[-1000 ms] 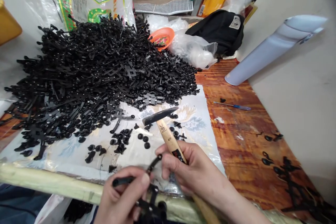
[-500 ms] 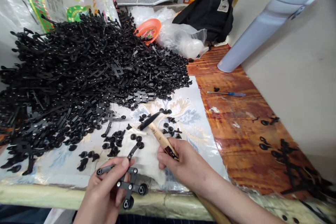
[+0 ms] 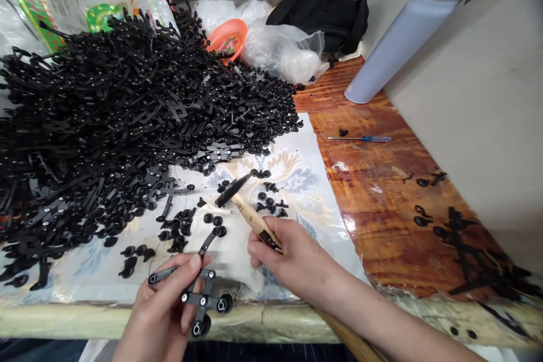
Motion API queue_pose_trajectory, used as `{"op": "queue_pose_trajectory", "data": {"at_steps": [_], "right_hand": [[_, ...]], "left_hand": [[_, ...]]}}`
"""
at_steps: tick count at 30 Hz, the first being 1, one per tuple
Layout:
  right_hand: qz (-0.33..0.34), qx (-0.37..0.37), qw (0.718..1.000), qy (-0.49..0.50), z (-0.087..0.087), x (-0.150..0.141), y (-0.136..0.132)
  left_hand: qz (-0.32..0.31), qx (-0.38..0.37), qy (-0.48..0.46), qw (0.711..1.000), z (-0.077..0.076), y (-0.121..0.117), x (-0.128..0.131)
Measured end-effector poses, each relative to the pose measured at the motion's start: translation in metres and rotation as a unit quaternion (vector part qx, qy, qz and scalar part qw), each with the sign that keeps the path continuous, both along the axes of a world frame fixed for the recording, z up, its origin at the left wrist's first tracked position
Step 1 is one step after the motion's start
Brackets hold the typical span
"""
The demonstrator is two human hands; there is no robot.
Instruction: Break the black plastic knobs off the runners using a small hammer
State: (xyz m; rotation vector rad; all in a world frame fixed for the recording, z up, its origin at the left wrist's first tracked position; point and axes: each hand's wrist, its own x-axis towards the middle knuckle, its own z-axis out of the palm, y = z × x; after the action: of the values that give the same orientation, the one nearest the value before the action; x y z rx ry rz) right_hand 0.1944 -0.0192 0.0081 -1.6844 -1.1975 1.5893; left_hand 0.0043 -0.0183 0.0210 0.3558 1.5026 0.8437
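- One black linkage [image 3: 203,298] in the left hand [image 3: 163,305], raised over the near edge of the surface [image 3: 360,172].
- Looks matt and dark, with flat bars crossing like scissors and bright silver rivets at the joints.
- Carries two round black wheels at its near ends, each with a paler ring in the middle.
- Spreads one slim arm to the left, ending in a ring, and another up over a white cloth [image 3: 237,249], towards some loose knobs [image 3: 212,219]; cannot tell if touching them.
- Left fingers [image 3: 192,267] pinched narrow on the bars, thumb on top.
- Right fingers [image 3: 261,250] wrapped round the pale wooden handle of one hammer [image 3: 250,218], dark head tilted above the patterned cover [image 3: 316,181].
- Counts three plain silver rivets on the held piece.
- Counts one screwdriver [image 3: 377,139] with a blue handle, lying on bare wood, and one small black piece [image 3: 343,132] just beside it.
- Counts one orange bowl [image 3: 237,34], one black bag [image 3: 324,8] and one leaning pale pipe [image 3: 399,39] farther back.
- Too many parts to count in the big black pile [image 3: 127,102] on the left.
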Motion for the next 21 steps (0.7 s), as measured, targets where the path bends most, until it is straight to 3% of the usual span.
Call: {"op": "queue_pose_trajectory", "data": {"at_steps": [7, 11, 16, 21], "right_hand": [[0.002, 0.014, 1.000, -0.004, -0.006, 0.000, -0.002], [0.013, 0.022, 1.000, -0.018, 0.006, 0.003, -0.005], [0.058, 0.149, 0.982, -0.096, 0.032, 0.011, -0.017], [0.170, 0.233, 0.945, -0.156, 0.034, 0.024, -0.030]], "left_hand": [[0.014, 0.000, 0.014, 1.000, -0.002, 0.001, 0.002], [0.014, -0.011, 0.031, 0.999, -0.002, 0.001, 0.002], [-0.010, -0.001, 0.028, 1.000, -0.001, -0.001, 0.002], [-0.020, 0.022, 0.005, 1.000, -0.005, -0.003, 0.004]]}}
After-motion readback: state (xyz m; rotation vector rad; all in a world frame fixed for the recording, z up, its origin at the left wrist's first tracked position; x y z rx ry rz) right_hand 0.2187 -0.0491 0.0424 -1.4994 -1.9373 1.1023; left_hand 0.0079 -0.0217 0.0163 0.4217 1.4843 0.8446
